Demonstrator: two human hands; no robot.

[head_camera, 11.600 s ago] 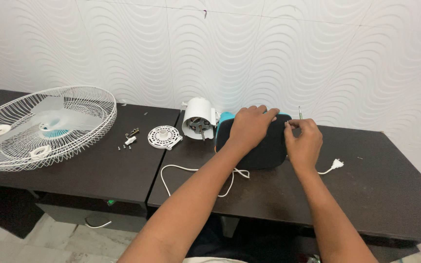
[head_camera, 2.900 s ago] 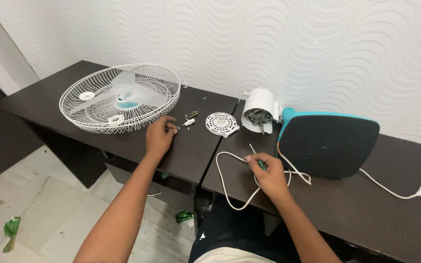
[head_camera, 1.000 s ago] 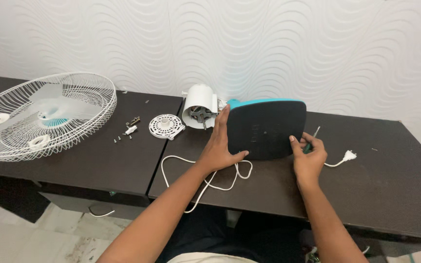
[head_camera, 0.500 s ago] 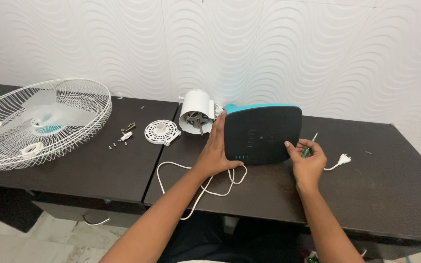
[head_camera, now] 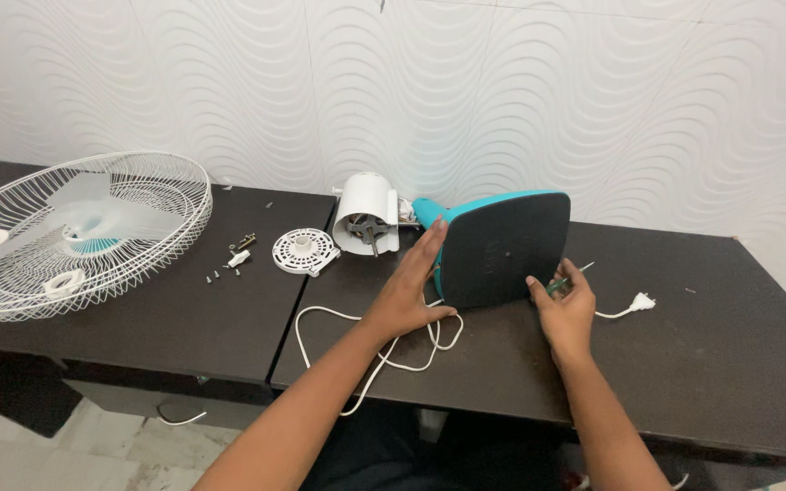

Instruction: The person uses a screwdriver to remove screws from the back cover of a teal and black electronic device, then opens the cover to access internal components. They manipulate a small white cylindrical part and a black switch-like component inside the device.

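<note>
A teal fan base with a dark underside (head_camera: 502, 247) stands tipped up on its edge on the dark table (head_camera: 684, 345). My left hand (head_camera: 411, 286) rests flat against its left edge, fingers apart. My right hand (head_camera: 564, 305) touches the base's lower right corner and grips a thin green-handled screwdriver (head_camera: 570, 277). The white motor housing (head_camera: 367, 214) lies just behind the base, joined to it. A white power cord (head_camera: 366, 341) loops under my left wrist, and its plug (head_camera: 640, 302) lies to the right of my right hand.
A white wire fan guard with pale blades (head_camera: 65, 232) lies on the left table. A round white vented cover (head_camera: 302, 251) and several small screws and parts (head_camera: 234, 262) lie between the guard and the motor. A patterned white wall stands behind.
The base has been tilted further upright and turned slightly, with both hands still on it. My view has shifted a little to the left.
</note>
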